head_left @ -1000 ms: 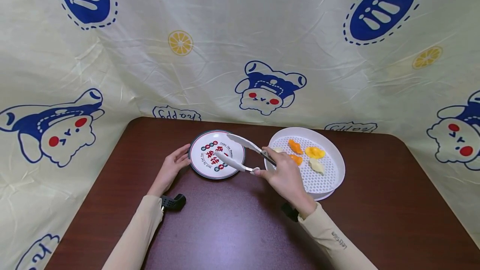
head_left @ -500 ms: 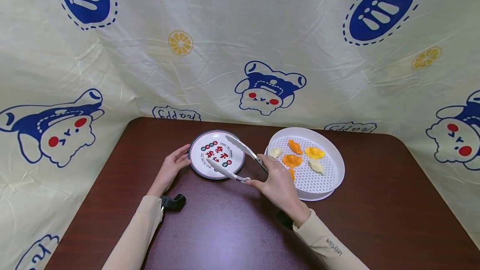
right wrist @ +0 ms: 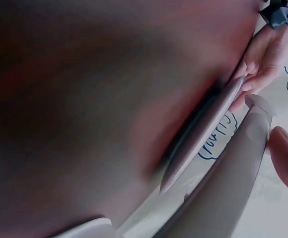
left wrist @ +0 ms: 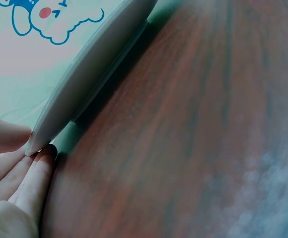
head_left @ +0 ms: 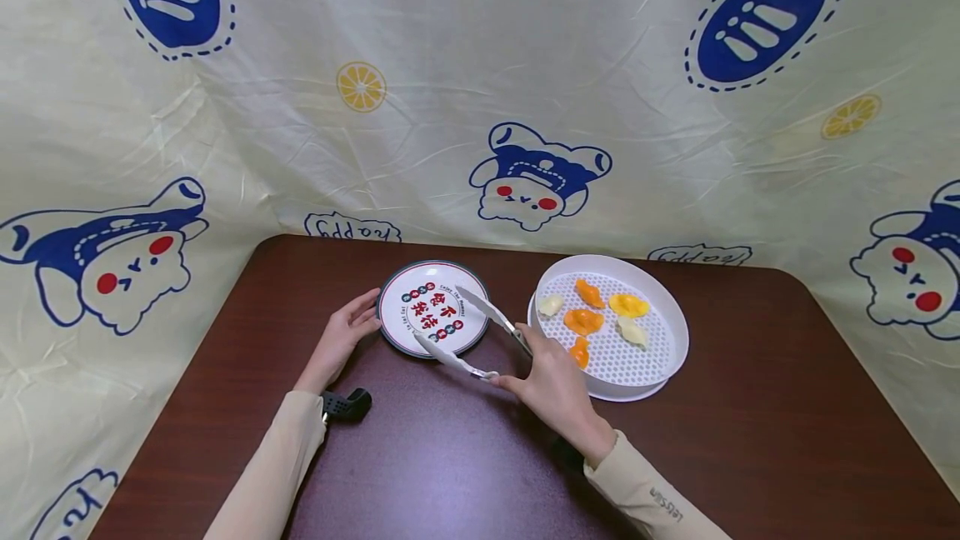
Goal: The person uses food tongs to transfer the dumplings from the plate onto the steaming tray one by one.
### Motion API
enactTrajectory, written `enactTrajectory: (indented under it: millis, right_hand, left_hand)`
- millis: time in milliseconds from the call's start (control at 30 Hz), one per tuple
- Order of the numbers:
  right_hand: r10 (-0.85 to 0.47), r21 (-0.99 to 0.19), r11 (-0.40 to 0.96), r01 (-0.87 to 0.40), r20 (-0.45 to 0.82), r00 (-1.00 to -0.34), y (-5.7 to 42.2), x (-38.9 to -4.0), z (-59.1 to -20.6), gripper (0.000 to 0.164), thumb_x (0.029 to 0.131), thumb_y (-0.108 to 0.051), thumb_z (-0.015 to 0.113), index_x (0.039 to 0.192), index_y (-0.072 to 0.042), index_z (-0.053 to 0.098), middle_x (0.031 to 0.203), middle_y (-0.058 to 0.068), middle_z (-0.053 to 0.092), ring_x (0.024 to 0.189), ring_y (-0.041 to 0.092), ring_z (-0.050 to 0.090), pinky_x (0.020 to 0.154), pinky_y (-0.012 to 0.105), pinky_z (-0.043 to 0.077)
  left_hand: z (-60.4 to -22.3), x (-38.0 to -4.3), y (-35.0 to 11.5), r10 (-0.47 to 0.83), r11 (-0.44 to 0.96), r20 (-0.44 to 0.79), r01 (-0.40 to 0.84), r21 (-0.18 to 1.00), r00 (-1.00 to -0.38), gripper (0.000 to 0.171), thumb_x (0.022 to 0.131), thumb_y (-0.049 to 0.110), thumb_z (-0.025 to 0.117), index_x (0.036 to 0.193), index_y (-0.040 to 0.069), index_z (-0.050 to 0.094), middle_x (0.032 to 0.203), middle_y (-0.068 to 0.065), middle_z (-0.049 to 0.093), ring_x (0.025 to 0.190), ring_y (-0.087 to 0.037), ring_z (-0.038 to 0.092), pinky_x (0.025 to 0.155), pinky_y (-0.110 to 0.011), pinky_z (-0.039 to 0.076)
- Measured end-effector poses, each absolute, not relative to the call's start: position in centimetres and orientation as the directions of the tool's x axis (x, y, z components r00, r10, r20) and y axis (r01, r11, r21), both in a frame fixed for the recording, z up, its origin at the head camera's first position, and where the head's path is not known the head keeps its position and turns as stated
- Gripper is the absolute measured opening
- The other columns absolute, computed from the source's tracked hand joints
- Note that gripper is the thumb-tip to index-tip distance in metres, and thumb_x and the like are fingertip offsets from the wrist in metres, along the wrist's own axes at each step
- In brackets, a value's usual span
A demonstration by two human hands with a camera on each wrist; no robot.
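Note:
A round white plate with red characters and a dark rim lies on the table. At its left rim, my left hand pinches the edge, the thumb on top and fingertips underneath in the left wrist view. My right hand holds a pair of tongs, their two arms spread apart above the plate with nothing between them. A tong arm looms large in the right wrist view, beside the thumb. Right of the plate stands a white perforated tray bearing several orange, yellow and whitish dumpling-like pieces.
The dark brown table has rounded far corners. Behind it hangs a pale printed curtain with bears and orange slices. The tray stands partly behind my right hand, near the far edge.
My right hand has shifted left and nearer to me with the tongs, uncovering more pieces in the tray. The left hand and the plate have stayed in place.

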State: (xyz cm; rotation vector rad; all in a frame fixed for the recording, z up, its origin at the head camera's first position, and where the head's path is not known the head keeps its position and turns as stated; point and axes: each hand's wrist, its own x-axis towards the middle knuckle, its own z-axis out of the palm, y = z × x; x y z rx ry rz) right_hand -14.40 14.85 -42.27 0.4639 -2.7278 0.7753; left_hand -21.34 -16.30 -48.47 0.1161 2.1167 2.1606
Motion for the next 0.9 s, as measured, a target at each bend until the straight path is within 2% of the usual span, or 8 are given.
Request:
enactTrajectory:
  millis: [467,900]
  right_hand:
    - [-0.208,-0.466,0.813,-0.348,0.326,-0.922,15.0,-14.0,-43.3,0.074,0.060,-0.029,0.090,0.117,0.005,0.058,0.102,0.018,0.065,0.085,0.033,0.062,0.071,0.046,0.051]
    - [-0.192,-0.457,0.834,-0.310,0.286,-0.939,14.8,-13.6,-43.7,0.082,0.061,-0.031,0.090,0.121,0.010,0.053,0.105,0.022,0.064,0.090,0.038,0.061,0.077,0.049,0.050]
  left_hand:
    - [-48.4,-21.3,-16.3,0.135,-0.026,-0.030,-0.034,0.999,-0.990,0.055,0.095,-0.005,0.050,0.146,-0.007,0.030,0.151,-0.023,0.027,0.135,-0.035,0.033,0.092,-0.012,0.040]
    - [-48.4,-21.3,-16.3,0.134,-0.031,-0.027,-0.031,0.999,-0.991,0.055,0.095,-0.005,0.050,0.146,-0.006,0.030,0.151,-0.022,0.027,0.134,-0.034,0.034,0.090,-0.012,0.042]
